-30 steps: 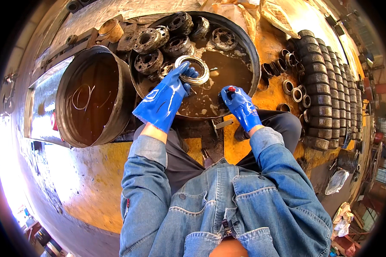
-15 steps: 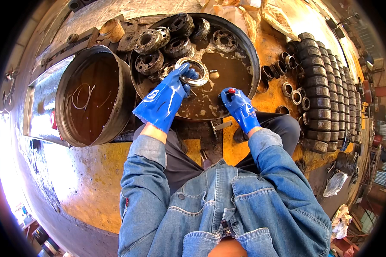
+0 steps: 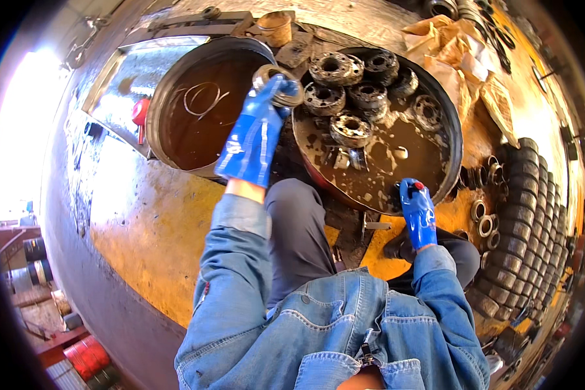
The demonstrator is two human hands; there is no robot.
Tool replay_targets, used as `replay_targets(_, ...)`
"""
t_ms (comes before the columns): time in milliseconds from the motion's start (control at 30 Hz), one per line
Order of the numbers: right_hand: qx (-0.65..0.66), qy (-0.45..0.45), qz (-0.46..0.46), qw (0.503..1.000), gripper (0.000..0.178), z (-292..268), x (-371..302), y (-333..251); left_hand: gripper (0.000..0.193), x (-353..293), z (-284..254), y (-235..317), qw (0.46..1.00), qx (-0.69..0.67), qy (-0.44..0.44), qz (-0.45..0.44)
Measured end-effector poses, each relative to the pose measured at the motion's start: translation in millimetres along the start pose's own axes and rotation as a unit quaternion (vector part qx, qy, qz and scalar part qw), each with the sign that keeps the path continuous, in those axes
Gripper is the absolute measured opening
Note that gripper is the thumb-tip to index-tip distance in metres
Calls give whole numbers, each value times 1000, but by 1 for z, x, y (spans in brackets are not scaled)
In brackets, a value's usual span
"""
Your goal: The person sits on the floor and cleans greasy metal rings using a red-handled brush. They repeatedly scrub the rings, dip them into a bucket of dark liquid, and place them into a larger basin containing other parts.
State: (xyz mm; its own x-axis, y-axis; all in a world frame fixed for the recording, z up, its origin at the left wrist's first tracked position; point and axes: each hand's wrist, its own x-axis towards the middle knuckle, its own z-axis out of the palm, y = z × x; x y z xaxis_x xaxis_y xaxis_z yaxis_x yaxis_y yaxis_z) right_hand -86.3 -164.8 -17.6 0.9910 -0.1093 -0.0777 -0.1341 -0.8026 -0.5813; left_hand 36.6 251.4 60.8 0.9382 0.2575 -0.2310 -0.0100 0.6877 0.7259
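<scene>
My left hand (image 3: 257, 133), in a blue rubber glove, is closed on a thick metal ring (image 3: 291, 96). The ring hangs over the gap between the left drum (image 3: 155, 123) and the wide round tub (image 3: 457, 140); the fingers cover part of it. At the near right side of the tub, my right hand (image 3: 417, 211) wears the same kind of glove and is wrapped round a red-ended handle (image 3: 418, 186). The rest of that tool is mostly hidden. Several greasy wheel-shaped metal parts (image 3: 351, 131) sit piled in the tub's murky brown liquid (image 3: 396, 172).
Brown liquid and a loop of pale cord (image 3: 201, 101) are in the left drum. Stacked dark rings (image 3: 523, 214) stand in rows at the right, beside loose rings (image 3: 485, 224). Crumpled brown sacks (image 3: 445, 55) lie behind the tub; a small bucket (image 3: 275, 29) stands behind the drum.
My view has turned leftward. My left hand has carried the metal ring left from above the tub to beside the drum's right rim. My right hand stays near the tub's front edge.
</scene>
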Motion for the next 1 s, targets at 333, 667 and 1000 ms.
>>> replay_targets(333, 57, -25, -55, 997, 20, 15, 19, 36, 43, -32, -120, 63, 800, 599, -13, -28)
replay_targets(667, 30, -58, -106, 992, 24, 22, 22, 36, 52, 3, -170, 64, 647, 762, 16, -8)
replay_targets(1000, 79, -75, -31, 994, 24, 18, 18, 13, 62, 31, -188, 77, 372, 923, -20, -100)
